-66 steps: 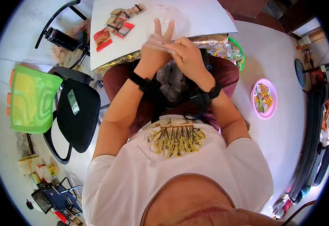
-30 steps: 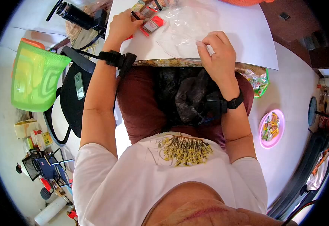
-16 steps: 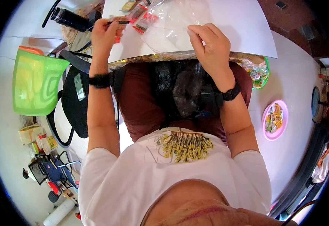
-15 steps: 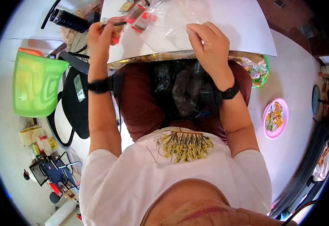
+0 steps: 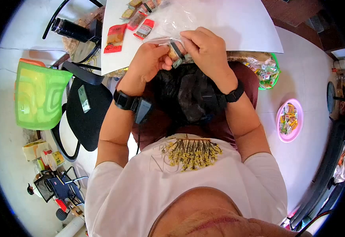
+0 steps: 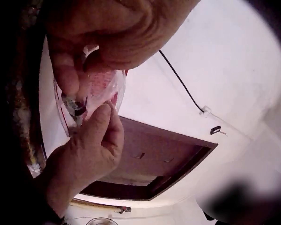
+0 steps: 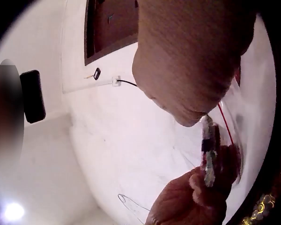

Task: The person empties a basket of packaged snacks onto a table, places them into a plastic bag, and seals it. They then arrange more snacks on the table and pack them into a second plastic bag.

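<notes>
My left hand point(image 5: 150, 59) grips a small clear snack packet point(image 5: 176, 52) with a black band, just over the table's front edge. The right hand point(image 5: 210, 51) pinches the opening of a clear plastic bag point(image 5: 176, 19) beside it. In the left wrist view, the packet point(image 6: 75, 108) sits between the left hand point(image 6: 114, 40) and the right hand point(image 6: 91, 145). In the right wrist view the packet point(image 7: 208, 154) stands edge-on above the left fingers point(image 7: 196, 190). On the table lie a red packet point(image 5: 115, 38), a red and white packet point(image 5: 144, 29) and several more behind them.
The white table point(image 5: 239, 23) curves in front of me. A black plastic bag point(image 5: 194, 94) rests on my lap. To the right stand a green basket point(image 5: 277, 71) and a pink basin point(image 5: 299, 126) of packets. A chair point(image 5: 87, 126) with a phone point(image 5: 84, 98) is at left.
The left hand has gone to the packets at the back left, picked up the black-banded one and brought it to the right hand. The right hand has shifted slightly left with the bag.
</notes>
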Available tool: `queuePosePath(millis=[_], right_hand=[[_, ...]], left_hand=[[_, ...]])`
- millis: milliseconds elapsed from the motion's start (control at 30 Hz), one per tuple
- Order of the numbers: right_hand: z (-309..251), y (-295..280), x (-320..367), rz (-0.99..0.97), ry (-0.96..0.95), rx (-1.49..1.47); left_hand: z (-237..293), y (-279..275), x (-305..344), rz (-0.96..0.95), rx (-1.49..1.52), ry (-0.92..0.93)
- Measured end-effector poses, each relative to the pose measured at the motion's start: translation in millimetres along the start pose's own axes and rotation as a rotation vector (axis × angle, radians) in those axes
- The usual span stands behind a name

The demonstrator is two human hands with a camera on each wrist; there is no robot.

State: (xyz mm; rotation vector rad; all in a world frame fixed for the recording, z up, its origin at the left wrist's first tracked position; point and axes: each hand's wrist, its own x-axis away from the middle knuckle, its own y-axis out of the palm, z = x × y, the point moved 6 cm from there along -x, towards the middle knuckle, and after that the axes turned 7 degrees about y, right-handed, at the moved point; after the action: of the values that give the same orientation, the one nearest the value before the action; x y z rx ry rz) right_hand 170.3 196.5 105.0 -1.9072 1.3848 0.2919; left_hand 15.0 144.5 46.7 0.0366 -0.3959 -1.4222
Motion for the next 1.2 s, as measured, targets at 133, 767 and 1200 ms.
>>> queuePosePath(millis=[133, 767, 1200], right_hand=[[-1.0, 3.9, 3.1, -0.024, -0.049, 0.027], [14.3, -2.9, 1.1, -0.06, 0.07, 0.012], [15.8, -16.9, -4.0, 0.048, 0.134, -0.026]], left_hand=[[4.1, 0.5, -15.8, -0.003, 0.058, 0.107], [22.4, 6.5, 27.3, 0.244, -0.563, 0.49], [51.0, -55.8, -34.7, 0.468, -1.747, 0.451]])
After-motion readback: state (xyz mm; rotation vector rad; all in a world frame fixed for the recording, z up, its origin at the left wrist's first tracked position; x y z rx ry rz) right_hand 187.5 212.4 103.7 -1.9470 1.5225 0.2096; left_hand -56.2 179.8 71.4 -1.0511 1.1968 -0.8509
